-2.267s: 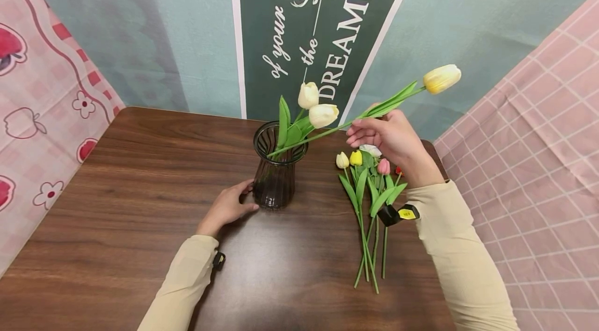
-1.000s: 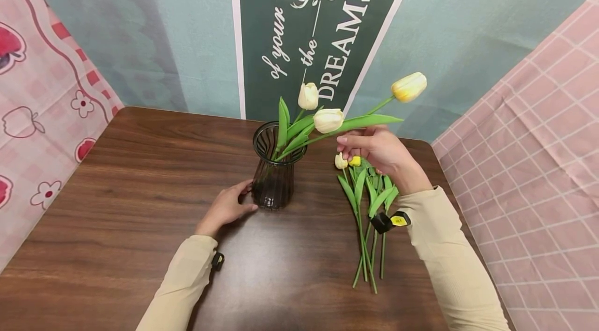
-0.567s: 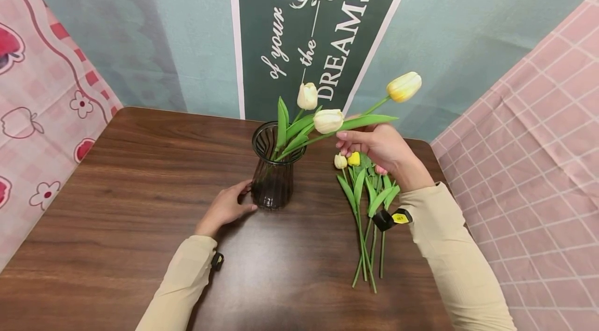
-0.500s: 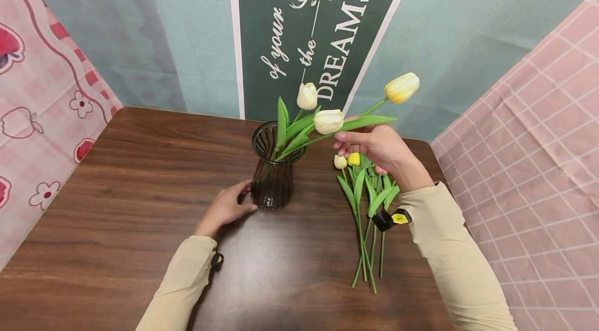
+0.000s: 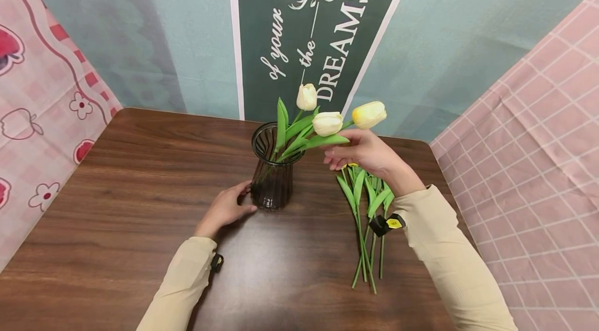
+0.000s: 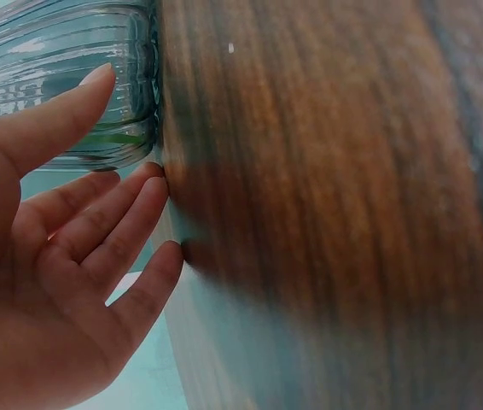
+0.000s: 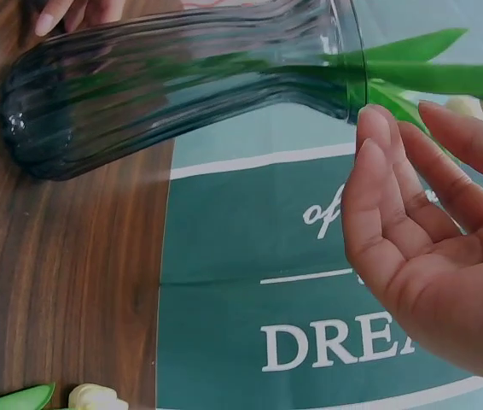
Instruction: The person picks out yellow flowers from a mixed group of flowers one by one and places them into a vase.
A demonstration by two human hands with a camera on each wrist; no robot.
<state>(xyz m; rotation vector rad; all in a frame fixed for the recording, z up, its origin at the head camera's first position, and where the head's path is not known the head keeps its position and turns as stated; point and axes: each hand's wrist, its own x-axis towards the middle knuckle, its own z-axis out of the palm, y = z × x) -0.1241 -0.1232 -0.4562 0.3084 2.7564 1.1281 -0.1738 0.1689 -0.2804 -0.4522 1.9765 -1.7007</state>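
Note:
A dark ribbed glass vase point(image 5: 272, 185) stands upright on the table. My left hand point(image 5: 226, 210) lies at its base, fingers loosely extended and thumb beside the glass; in the left wrist view the left hand point(image 6: 79, 231) has its thumb over the vase point(image 6: 62, 85). Two white tulips point(image 5: 327, 123) and a white-yellow tulip point(image 5: 369, 115) lean rightward from its mouth. Beside the white-yellow tulip's leaf is my right hand point(image 5: 362, 151), its fingers loosely bent. In the right wrist view the right hand point(image 7: 429, 213) shows no stem gripped; a green leaf point(image 7: 404, 102) passes behind its fingertips.
Several more artificial tulips point(image 5: 365, 216) lie on the brown wooden table point(image 5: 140, 190) at right, flower heads mostly hidden under my right hand. A printed cloth point(image 5: 318, 35) hangs behind, with pink cloths point(image 5: 529, 164) at both sides.
The white-yellow tulip has come down and left, its head now close to the other two. My right hand has shifted down and left with it. My left hand stays at the vase.

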